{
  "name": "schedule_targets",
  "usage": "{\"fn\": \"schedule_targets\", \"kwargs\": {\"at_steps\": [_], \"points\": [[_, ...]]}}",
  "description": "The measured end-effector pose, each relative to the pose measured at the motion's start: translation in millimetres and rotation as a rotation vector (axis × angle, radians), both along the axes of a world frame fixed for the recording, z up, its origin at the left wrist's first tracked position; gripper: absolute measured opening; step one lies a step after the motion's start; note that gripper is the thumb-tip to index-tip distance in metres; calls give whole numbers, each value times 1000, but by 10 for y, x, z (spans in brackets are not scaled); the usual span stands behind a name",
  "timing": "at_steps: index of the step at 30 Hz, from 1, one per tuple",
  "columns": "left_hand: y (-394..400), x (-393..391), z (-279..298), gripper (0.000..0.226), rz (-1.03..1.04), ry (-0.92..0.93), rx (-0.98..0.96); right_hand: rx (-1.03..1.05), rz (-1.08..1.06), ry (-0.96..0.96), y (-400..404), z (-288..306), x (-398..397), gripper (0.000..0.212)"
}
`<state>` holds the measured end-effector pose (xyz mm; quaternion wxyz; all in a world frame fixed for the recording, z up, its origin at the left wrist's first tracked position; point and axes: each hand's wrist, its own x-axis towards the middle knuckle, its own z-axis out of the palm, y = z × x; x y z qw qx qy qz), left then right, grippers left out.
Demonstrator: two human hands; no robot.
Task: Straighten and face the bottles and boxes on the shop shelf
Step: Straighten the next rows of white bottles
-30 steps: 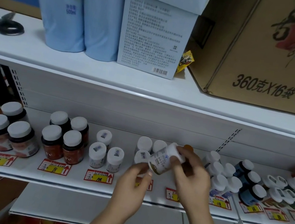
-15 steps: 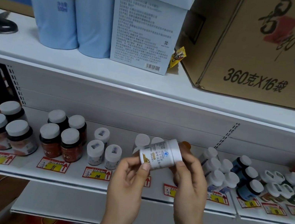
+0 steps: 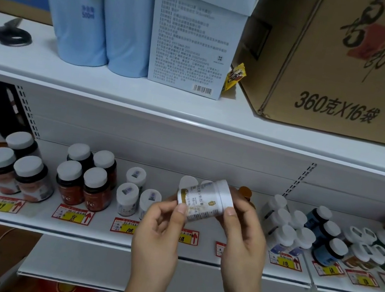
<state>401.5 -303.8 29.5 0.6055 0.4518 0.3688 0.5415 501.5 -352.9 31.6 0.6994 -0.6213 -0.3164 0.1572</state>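
Head view: bottle, lifted off the shelf since a second ago, now lies tilted in front of its row, left hand pinching the base, right hand gripping the cap, label being turned; facing underway, re-shelving pending.

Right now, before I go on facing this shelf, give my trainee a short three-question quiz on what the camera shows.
1. True or false: the white bottle stands upright on the lower shelf.
2. Which hand's fingers are nearest the bottle's cap? A) left hand B) right hand
3. Fill in: on the upper shelf, left of the blue bottles, lies a pair of black ____.

Key: 1 false, it is tilted and held in both hands above the shelf; 2 B; 3 scissors.
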Motion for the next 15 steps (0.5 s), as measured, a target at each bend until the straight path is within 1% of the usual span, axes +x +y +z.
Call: {"fn": "schedule_targets", "kwargs": {"at_steps": [3,5,7,12,15], "points": [[11,-3,24,29,-25,17,4,10,-29,-12,16,16,-8,19],[8,0,19,25,-63,13,10,-4,-49,-9,38,31,-4,19],[9,-6,5,21,-87,15,21,-14,-55,-5,56,27,7,15],[54,-7,39,16,-56,34,22,-24,29,-25,45,27,37,25],[68,-3,78,25,-24,61,43,-11,30,-34,52,64,38,27]]}}
